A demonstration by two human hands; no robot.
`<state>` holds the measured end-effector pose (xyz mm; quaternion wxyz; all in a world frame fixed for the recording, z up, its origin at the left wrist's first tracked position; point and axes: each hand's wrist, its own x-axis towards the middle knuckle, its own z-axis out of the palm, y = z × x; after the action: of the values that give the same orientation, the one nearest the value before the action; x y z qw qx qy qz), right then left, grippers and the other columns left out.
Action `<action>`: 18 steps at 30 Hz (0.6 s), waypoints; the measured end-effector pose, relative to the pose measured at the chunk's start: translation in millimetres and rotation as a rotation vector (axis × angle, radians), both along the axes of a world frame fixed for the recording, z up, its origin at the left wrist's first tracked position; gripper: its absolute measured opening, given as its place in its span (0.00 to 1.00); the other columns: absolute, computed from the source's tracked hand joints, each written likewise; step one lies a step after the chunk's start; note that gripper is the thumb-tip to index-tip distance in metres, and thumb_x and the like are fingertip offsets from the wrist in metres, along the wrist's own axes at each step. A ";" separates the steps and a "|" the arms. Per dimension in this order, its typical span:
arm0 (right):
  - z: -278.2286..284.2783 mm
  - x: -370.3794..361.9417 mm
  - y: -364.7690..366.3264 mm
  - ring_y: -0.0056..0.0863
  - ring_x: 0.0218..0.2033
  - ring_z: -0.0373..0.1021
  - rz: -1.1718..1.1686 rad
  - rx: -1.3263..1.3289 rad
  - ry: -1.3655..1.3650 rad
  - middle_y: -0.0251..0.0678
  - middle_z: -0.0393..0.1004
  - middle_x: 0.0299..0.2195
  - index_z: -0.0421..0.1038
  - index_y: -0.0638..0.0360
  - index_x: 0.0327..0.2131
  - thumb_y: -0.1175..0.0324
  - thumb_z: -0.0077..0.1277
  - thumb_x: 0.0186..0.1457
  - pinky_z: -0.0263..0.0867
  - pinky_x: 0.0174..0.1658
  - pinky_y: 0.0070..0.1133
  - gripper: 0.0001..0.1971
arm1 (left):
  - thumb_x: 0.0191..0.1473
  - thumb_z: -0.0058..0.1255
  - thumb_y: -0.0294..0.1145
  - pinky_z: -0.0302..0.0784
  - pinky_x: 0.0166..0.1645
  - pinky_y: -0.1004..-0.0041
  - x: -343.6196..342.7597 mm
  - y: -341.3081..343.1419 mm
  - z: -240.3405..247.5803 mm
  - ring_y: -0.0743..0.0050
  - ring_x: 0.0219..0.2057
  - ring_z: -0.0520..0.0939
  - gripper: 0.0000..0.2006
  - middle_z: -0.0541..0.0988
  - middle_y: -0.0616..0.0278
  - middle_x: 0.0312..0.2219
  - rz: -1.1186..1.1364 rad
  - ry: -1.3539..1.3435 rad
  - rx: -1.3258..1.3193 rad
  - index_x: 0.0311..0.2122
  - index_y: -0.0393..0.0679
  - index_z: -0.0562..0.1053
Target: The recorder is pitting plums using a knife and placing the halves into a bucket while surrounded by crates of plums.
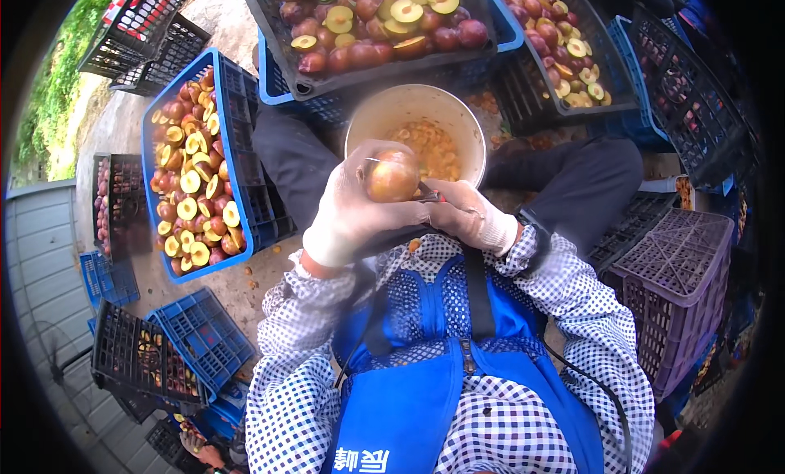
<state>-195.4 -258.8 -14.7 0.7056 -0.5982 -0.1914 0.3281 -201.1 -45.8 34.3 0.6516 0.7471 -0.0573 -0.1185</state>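
Observation:
My left hand, in a pale work glove, is closed around a reddish-yellow plum above the near side of a cream bucket. My right hand, gloved too, grips a small tool with dark metal and a bit of red. The tool's metal end meets the plum's right side; its exact kind is mostly hidden by the fingers. Orange-yellow plum pits and pulp lie in the bucket between my legs.
A blue crate of halved plums stands at left. Black crates of plums rest ahead and to the right. A purple crate is close on my right; blue crates lie at lower left. Another person's hand shows there.

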 end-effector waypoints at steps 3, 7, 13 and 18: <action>9.1 -5.1 3.5 0.17 0.37 0.68 -0.041 -0.004 0.104 0.30 0.74 0.33 0.72 0.66 0.41 0.66 0.51 0.62 0.65 0.40 0.20 0.12 | 0.35 0.69 0.35 0.77 0.43 0.67 -1.6 -8.6 -12.1 0.61 0.37 0.81 0.24 0.78 0.54 0.33 0.121 0.157 -0.209 0.40 0.39 0.76; 2.5 7.2 -16.2 0.18 0.34 0.69 0.110 -0.220 0.133 0.31 0.74 0.29 0.74 0.64 0.35 0.65 0.52 0.61 0.64 0.37 0.22 0.10 | 0.32 0.69 0.35 0.76 0.43 0.64 3.9 -0.9 14.5 0.55 0.37 0.80 0.22 0.79 0.53 0.30 0.030 -0.025 0.269 0.37 0.40 0.77; 26.4 30.7 -32.5 0.26 0.27 0.72 0.266 -0.517 -0.221 0.39 0.76 0.25 0.75 0.60 0.34 0.55 0.51 0.60 0.66 0.33 0.26 0.16 | 0.32 0.69 0.36 0.76 0.45 0.61 -4.4 11.9 5.4 0.51 0.38 0.79 0.23 0.78 0.52 0.31 -0.073 -0.334 0.709 0.37 0.40 0.77; 46.2 30.2 -81.6 0.14 0.26 0.68 -0.012 -0.683 -0.109 0.29 0.76 0.26 0.76 0.64 0.38 0.61 0.53 0.60 0.63 0.29 0.15 0.14 | 0.36 0.66 0.34 0.73 0.52 0.67 -7.4 41.5 -3.4 0.60 0.43 0.78 0.30 0.75 0.54 0.45 -0.028 -0.124 0.380 0.49 0.39 0.74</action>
<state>-165.3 -340.4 31.5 0.4552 -0.8177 -0.1041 0.3367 -208.5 -4.3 30.9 0.4923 0.8616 -0.0844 -0.0899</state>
